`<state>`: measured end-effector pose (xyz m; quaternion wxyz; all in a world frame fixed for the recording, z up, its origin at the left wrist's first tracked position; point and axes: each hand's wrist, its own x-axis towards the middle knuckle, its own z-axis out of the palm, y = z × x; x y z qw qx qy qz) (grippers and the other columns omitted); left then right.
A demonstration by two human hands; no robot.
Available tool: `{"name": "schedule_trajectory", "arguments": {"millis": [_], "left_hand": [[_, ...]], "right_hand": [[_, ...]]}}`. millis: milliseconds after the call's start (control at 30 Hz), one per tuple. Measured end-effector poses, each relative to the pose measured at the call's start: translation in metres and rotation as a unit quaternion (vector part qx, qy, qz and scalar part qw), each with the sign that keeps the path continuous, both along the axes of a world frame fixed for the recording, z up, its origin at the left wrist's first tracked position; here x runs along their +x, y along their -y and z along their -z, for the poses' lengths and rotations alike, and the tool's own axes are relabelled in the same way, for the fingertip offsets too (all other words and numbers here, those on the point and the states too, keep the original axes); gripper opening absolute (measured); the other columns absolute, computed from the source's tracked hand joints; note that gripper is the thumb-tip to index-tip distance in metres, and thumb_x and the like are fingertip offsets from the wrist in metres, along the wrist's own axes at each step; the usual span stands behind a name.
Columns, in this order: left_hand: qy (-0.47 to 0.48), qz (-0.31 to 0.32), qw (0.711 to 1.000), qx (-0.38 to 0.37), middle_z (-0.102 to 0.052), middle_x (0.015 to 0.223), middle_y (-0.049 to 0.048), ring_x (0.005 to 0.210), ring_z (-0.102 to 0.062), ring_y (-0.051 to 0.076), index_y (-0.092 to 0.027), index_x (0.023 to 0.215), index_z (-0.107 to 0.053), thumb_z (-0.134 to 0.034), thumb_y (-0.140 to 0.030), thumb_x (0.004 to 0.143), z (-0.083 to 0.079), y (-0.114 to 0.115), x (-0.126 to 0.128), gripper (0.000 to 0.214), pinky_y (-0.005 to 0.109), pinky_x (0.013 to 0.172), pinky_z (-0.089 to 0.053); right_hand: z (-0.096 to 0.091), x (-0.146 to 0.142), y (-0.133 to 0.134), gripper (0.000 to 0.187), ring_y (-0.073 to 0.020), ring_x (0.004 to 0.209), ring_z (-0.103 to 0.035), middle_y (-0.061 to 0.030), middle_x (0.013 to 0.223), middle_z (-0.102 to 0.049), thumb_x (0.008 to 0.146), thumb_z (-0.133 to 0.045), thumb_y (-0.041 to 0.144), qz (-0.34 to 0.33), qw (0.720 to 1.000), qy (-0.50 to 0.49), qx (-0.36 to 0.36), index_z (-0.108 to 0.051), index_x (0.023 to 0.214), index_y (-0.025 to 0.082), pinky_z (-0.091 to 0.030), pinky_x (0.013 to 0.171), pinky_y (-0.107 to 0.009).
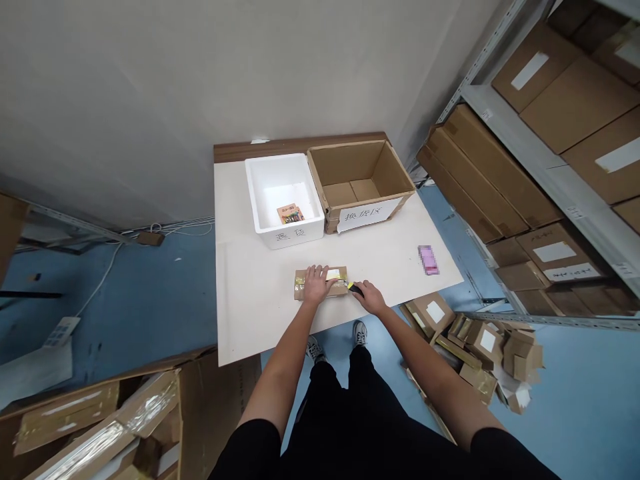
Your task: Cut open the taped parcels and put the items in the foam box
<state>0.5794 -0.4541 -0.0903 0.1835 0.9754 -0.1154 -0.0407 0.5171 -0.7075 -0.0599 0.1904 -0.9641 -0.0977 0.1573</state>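
A small taped cardboard box lies on the white table near its front edge. My left hand rests on top of the box with the fingers stretched out over it. My right hand is closed around a utility knife with a black and yellow handle. The knife's front end meets the right side of the box, by the tape. A white label shows on the box beside my left fingers.
Behind the box stand a white foam bin holding a colourful packet and an open carton. A pink, blurred item lies to the right. Shelves of cartons and a heap of flattened boxes flank the table.
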Motion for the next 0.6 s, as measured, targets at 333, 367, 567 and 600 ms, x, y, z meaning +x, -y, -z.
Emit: {"name": "schedule_trajectory", "arguments": {"millis": [333,367,567,600], "left_hand": [[0.040,0.008,0.999,-0.009,-0.065,0.144,0.0184,0.144,-0.049,0.039,-0.019,0.148,-0.062,-0.052,-0.059,0.103,-0.002,-0.004,-0.006,0.061,0.057,0.127,-0.028],[0.043,0.008,0.999,-0.010,-0.065,0.144,0.0186,0.144,-0.049,0.039,-0.019,0.147,-0.063,-0.052,-0.059,0.103,-0.003,-0.004,-0.006,0.061,0.057,0.127,-0.028],[0.057,-0.004,0.998,-0.010,-0.066,0.142,0.0180,0.143,-0.051,0.039,-0.020,0.144,-0.064,-0.050,-0.060,0.104,-0.003,-0.002,-0.006,0.058,0.058,0.126,-0.029],[0.057,-0.008,0.998,-0.009,-0.067,0.141,0.0179,0.142,-0.051,0.039,-0.020,0.144,-0.065,-0.048,-0.059,0.105,-0.004,-0.002,-0.006,0.057,0.058,0.126,-0.030]], "right_hand": [[-0.013,-0.008,-0.029,0.041,-0.0286,0.109,-0.065,-0.0129,0.123,-0.070,0.110,-0.048,0.044,0.055,0.998,-0.026,-0.033,-0.053,0.147,0.026,-0.048,0.087,-0.035],[-0.013,-0.008,-0.031,0.043,-0.0290,0.107,-0.065,-0.0130,0.122,-0.071,0.109,-0.050,0.046,0.059,0.997,-0.032,-0.034,-0.052,0.147,0.027,-0.048,0.086,-0.035],[0.001,-0.012,0.004,0.044,-0.0288,0.098,-0.071,-0.0145,0.112,-0.075,0.108,-0.045,0.050,0.212,0.976,-0.044,-0.007,-0.052,0.143,0.024,-0.051,0.079,-0.035],[0.003,-0.015,0.021,0.044,-0.0286,0.093,-0.072,-0.0144,0.108,-0.075,0.108,-0.043,0.050,0.267,0.962,-0.060,-0.003,-0.053,0.141,0.023,-0.051,0.077,-0.035]]}}
